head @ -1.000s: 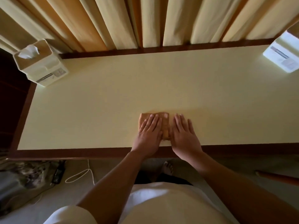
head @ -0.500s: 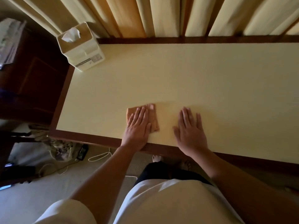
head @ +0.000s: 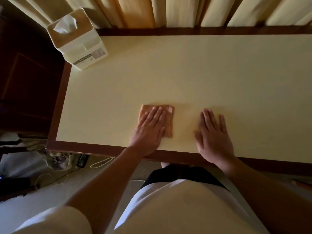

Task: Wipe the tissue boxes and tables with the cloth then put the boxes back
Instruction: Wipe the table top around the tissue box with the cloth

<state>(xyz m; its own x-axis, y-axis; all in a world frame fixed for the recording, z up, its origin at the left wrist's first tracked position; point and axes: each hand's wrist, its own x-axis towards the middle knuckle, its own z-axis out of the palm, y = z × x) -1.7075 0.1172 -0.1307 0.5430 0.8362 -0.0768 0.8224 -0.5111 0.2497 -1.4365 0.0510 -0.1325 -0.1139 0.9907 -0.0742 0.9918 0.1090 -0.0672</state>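
Pressing cloth (head: pixel 168 123) near table (head: pixel 185 73) edge, left hand (head: pixel 149 130)

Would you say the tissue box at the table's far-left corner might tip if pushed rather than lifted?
Probably: the tissue box looks taller than wide, so a high push may tip it. It sits at the table corner, so sliding it left risks a fall.

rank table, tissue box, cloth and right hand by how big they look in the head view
1. table
2. tissue box
3. right hand
4. orange cloth, though the left hand covers part of it, so its rank against the right hand is unsure
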